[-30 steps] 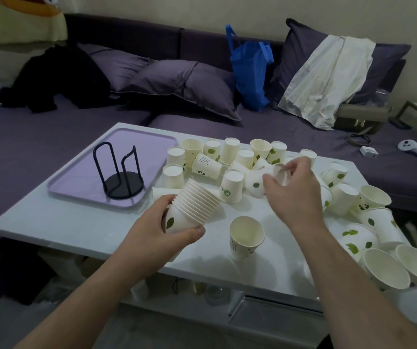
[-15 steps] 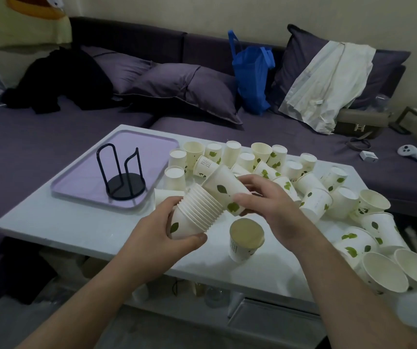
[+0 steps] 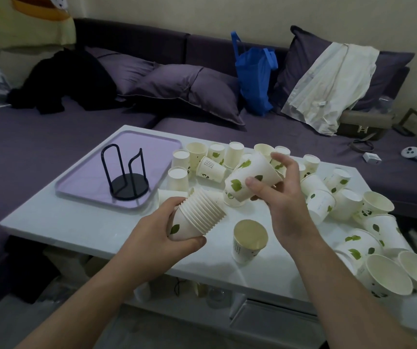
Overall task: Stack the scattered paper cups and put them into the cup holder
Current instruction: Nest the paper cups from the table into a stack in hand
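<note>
My left hand grips a stack of several nested paper cups, tilted with its open rims pointing up and right. My right hand holds a single white paper cup with green leaves on its side, a short way above and right of the stack's mouth, apart from it. One cup stands upside down on the white table between my hands. Many loose cups lie scattered across the back and right of the table. The black wire cup holder stands empty on a purple tray at left.
A purple sofa with cushions, a blue bag, a white garment and black clothing lies behind the table. A white controller rests on the sofa at right. Several cups overhang the table's right front edge.
My right hand picked a cup out of the pile and brought it toward the stack, then drew it slightly up and right. The left hand kept the stack almost still.
</note>
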{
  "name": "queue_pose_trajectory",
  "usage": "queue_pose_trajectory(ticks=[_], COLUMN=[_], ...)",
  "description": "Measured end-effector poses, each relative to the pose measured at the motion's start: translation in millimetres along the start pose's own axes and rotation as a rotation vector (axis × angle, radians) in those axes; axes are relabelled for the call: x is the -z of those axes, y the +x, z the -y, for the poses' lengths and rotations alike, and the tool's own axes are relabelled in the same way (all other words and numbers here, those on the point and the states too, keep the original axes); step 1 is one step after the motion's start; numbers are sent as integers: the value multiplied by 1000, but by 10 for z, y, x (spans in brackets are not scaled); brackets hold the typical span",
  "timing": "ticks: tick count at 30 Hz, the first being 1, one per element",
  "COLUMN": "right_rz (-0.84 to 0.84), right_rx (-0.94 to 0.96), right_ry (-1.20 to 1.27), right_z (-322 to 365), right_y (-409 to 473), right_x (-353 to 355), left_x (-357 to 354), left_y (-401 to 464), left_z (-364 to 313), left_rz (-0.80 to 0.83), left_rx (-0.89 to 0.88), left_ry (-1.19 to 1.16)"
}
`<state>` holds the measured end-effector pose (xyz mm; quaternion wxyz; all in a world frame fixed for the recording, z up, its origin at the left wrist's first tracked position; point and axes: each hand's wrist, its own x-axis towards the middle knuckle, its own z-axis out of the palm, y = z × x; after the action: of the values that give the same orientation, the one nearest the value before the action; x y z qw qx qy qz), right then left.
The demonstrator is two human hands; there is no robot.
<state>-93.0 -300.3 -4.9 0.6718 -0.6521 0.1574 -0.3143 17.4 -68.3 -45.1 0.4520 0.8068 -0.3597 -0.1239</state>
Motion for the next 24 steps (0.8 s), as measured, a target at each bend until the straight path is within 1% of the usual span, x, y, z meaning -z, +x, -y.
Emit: queue_pose_trajectory(ticks=[3,6,9,12,19,21,22,23,24], right_rz=[60,131,225,337,473,441,371,267,138], right_rx=[-35,-43,-99,-152,-193,-170,-152,-134,-115], right_ry=[3,-100,-232,-293,-447,-448,-440,-442,-504], right_z=[-7,-45,-62,-71,-102,-62,-39,-31,-40], right_y=[-3,-57,-127,-176,-235,-200,-155,-85,4], right_x=[-28,-108,-206,-280,-357,-302,-257,-195,-111], left_x=[-9,-33,-53,-59,-102,-119,-126,-131,-133], left_y=[3,7,1,5,38,54,66,77,87], left_z=[7,-5,-29,-37,-65,-85,-91,-99,-103], left_rz=[8,15,15,7,8,5,3,5,8], left_rx=[3,5,5,12,26,31,35,40,44], left_ry=[3,10,22,29,-2,4,-6,-25,-45])
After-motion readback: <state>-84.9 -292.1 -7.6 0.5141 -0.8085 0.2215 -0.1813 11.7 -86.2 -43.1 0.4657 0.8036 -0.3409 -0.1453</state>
